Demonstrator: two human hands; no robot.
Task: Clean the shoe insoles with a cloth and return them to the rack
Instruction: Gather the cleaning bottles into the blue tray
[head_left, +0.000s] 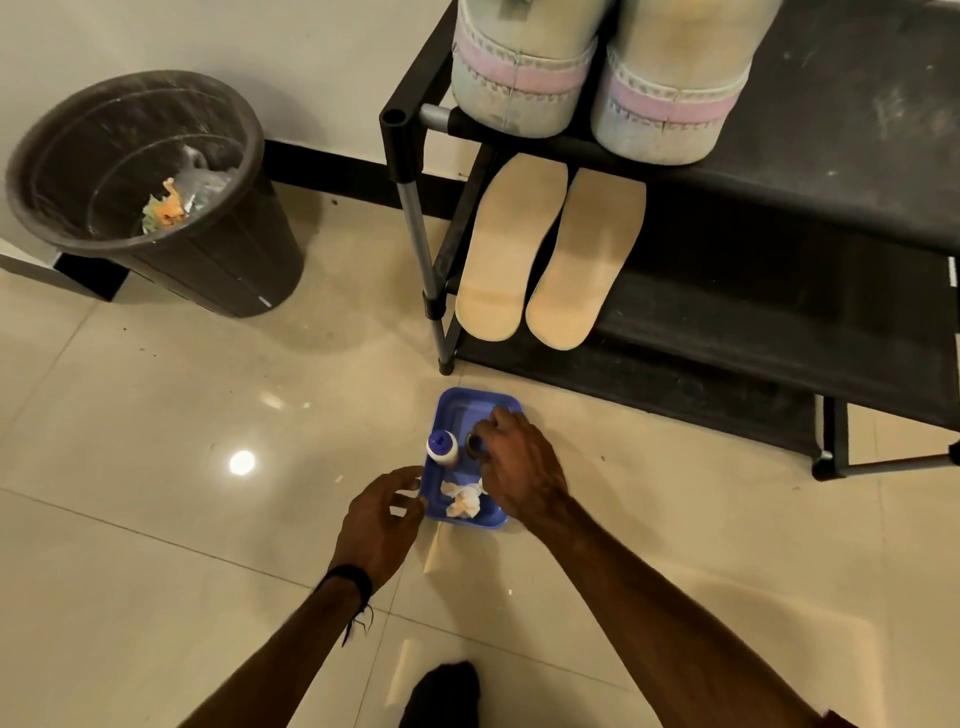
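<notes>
Your right hand (511, 462) is gripping a small dark bottle (474, 445) inside the blue tray (470, 402); your left hand (382, 514), fingers spread, is hovering beside it. Both insoles (550, 249) are lying beyond the tray on the rack (779, 322), the crumpled cloth (462, 499) inside the tray.

From where I stand, no lettering, brand, number or sign can be read anywhere. The small white bottle with a blue cap (442, 448) on the blue plastic tray (457, 402) shows no legible label, and the pale boots with pink bands (524, 78) on the black rack carry only stitching.
</notes>
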